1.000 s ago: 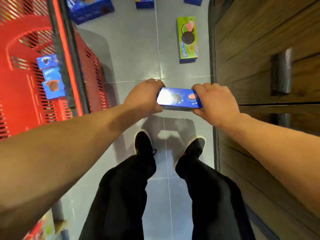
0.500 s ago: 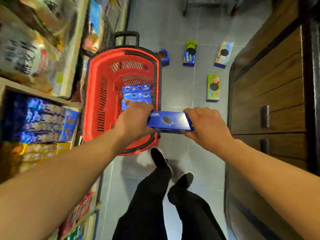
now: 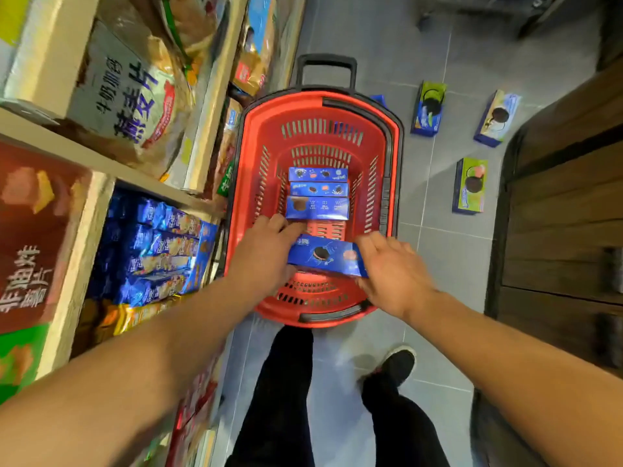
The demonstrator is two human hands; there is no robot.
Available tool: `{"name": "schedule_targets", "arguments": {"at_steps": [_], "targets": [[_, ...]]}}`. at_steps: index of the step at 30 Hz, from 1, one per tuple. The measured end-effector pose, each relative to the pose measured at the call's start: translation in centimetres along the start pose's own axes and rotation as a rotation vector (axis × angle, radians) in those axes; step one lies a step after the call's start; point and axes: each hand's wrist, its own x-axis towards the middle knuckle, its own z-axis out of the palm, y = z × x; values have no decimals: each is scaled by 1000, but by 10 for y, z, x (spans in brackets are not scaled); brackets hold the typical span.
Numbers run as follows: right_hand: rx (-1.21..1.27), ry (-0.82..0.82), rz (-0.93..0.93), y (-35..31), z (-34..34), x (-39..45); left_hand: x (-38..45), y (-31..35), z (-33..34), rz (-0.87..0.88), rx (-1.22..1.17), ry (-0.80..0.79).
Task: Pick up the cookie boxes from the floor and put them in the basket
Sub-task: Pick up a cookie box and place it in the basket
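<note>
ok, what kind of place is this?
Most likely a grocery shop aisle: shelves stocked with packaged snacks, a red shopping basket on the tiled floor, and both hands lowering a blue cookie box into it.

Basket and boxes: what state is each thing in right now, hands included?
Basket: upright on floor, three blue boxes inside.
Held blue box: level above basket, not yet released.
Left hand: holds box's left end.
Right hand: holds box's right end.
Three floor boxes: lying flat, unpicked.
</note>
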Motion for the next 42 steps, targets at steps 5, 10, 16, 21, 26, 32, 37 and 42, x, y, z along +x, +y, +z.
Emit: {"name": "schedule_targets", "arguments": {"at_steps": [5, 10, 16, 21, 26, 32, 37, 42], "targets": [[-21, -99, 70, -23, 30, 80, 28, -55, 53, -49, -2, 3], [-101, -111, 61, -12, 86, 145, 60, -78, 119, -114, 32, -4], [-63, -161, 165, 10, 186, 218, 116, -104, 224, -264, -13, -27], [-101, -112, 122, 34, 243, 267, 143, -124, 296, -313, -51, -19], [-80, -72, 158, 46, 297, 304, 168, -135, 364, -391, -63, 143], [-133, -19, 139, 65, 330, 331, 194, -148, 405, -365, -51, 309], [-155, 20, 141, 67, 339, 342, 203, -154, 422, -408, 16, 291], [-138, -40, 191, 66, 334, 338, 201, -152, 408, -414, 3, 169]]}}
